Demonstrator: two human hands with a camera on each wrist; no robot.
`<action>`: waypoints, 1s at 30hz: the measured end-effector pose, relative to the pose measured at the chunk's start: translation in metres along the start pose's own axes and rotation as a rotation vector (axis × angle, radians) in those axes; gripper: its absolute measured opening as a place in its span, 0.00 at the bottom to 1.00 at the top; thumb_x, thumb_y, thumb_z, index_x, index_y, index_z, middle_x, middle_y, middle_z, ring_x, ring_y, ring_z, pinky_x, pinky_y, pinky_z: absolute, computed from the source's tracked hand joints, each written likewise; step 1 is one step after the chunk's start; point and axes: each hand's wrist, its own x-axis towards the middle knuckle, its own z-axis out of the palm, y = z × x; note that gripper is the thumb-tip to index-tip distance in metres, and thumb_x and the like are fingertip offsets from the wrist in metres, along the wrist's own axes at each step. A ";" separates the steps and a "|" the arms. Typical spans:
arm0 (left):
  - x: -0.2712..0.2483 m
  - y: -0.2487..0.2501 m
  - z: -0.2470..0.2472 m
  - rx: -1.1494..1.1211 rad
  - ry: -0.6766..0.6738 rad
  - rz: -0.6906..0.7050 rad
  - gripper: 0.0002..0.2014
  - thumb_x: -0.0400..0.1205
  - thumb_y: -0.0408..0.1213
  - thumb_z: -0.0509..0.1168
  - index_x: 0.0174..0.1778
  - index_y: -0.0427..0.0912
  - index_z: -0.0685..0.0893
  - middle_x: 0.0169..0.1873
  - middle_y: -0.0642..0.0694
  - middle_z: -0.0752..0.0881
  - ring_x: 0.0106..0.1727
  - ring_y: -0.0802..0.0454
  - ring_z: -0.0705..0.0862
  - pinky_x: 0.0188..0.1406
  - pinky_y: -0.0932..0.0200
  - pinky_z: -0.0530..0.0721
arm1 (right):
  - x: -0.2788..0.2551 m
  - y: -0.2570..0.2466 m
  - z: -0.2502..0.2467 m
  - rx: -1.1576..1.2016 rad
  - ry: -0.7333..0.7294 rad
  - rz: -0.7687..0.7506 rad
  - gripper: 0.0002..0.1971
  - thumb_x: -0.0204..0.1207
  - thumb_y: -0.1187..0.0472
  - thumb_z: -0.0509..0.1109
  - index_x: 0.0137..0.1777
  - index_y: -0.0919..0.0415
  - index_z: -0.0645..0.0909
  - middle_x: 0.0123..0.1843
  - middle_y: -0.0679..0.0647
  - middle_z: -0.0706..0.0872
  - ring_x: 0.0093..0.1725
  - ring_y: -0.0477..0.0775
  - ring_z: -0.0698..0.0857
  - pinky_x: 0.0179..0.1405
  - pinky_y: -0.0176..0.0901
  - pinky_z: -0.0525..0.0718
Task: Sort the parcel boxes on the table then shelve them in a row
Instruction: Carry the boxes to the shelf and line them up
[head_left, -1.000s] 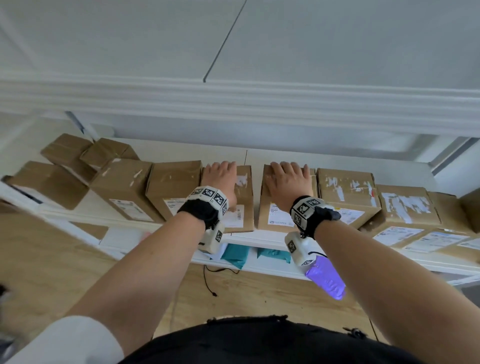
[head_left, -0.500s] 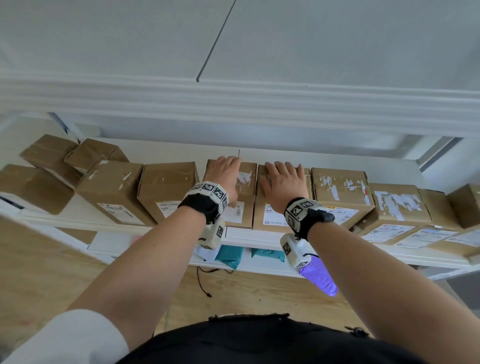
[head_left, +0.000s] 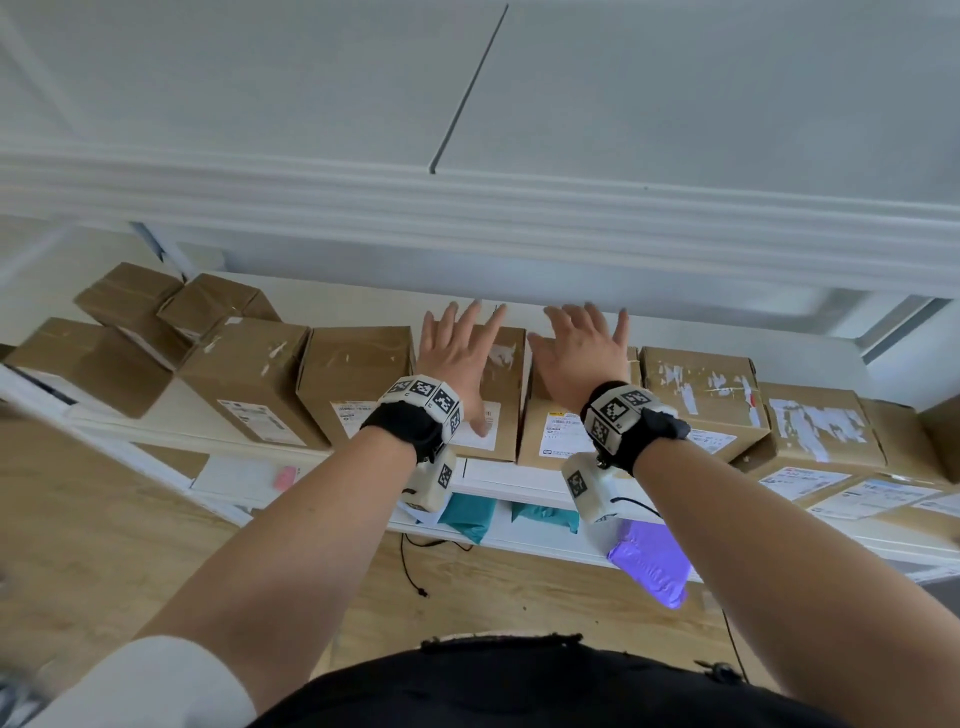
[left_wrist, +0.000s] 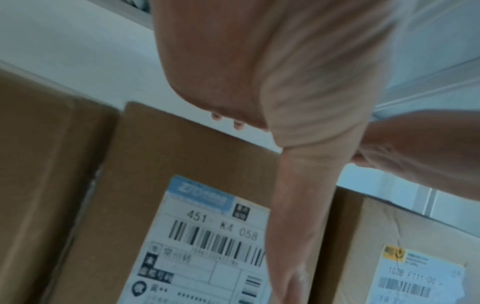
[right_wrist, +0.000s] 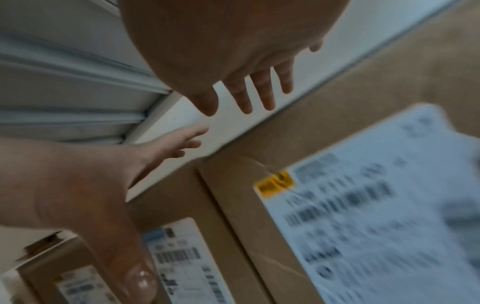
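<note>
Hands (head_left: 457, 358) (head_left: 576, 358) now apparently off boxes (head_left: 498, 415), fingers splayed.

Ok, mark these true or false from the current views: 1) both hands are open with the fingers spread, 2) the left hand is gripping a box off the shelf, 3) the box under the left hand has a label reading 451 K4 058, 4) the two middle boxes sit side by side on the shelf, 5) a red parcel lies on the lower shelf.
1) True: left hand and right hand are open, fingers spread.
2) False: it hovers over the left middle box, gripping nothing.
3) True, per the label.
4) True: beside it stands the right middle box on the shelf.
5) False: teal parcels and a purple parcel.
</note>
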 end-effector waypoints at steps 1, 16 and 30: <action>-0.004 -0.003 -0.003 0.001 0.009 -0.017 0.79 0.54 0.56 0.87 0.83 0.54 0.27 0.85 0.43 0.33 0.85 0.36 0.34 0.81 0.33 0.33 | 0.004 -0.008 -0.005 0.019 0.039 -0.026 0.27 0.86 0.41 0.51 0.80 0.52 0.69 0.80 0.54 0.72 0.83 0.60 0.62 0.83 0.69 0.43; -0.017 -0.137 0.014 0.040 -0.002 -0.106 0.66 0.59 0.46 0.84 0.86 0.51 0.47 0.80 0.44 0.61 0.81 0.40 0.58 0.83 0.38 0.53 | 0.021 -0.107 0.042 0.013 -0.126 -0.074 0.24 0.85 0.43 0.51 0.77 0.51 0.71 0.76 0.54 0.76 0.78 0.61 0.68 0.82 0.68 0.51; 0.012 -0.142 0.024 -0.029 0.075 0.124 0.57 0.59 0.42 0.81 0.82 0.52 0.56 0.73 0.46 0.67 0.73 0.41 0.65 0.78 0.41 0.59 | 0.022 -0.112 0.055 -0.067 0.001 0.026 0.25 0.83 0.41 0.52 0.74 0.50 0.74 0.70 0.51 0.82 0.70 0.59 0.77 0.77 0.63 0.65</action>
